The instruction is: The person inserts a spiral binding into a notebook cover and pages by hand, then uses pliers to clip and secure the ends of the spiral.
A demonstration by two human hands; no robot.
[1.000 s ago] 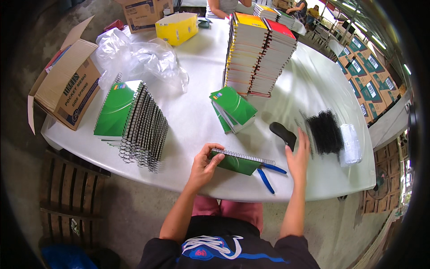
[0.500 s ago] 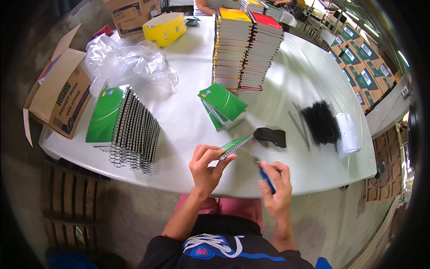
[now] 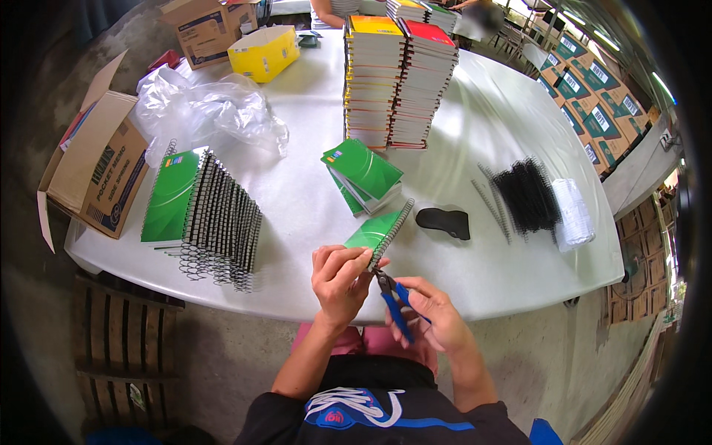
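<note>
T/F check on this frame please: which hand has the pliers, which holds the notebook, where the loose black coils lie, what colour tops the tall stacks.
1. The right hand holds blue-handled pliers. True.
2. The left hand holds a red notebook. False: the green notebook.
3. Loose black coils lie to the person's right on the table. True.
4. Both tall stacks have green tops. False: one yellow, one red.

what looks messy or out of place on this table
Mostly tidy. The crumpled clear plastic wrap lies loose beside the row of green spiral notebooks, and a few loose coils lie scattered beside the black coil pile.
</note>
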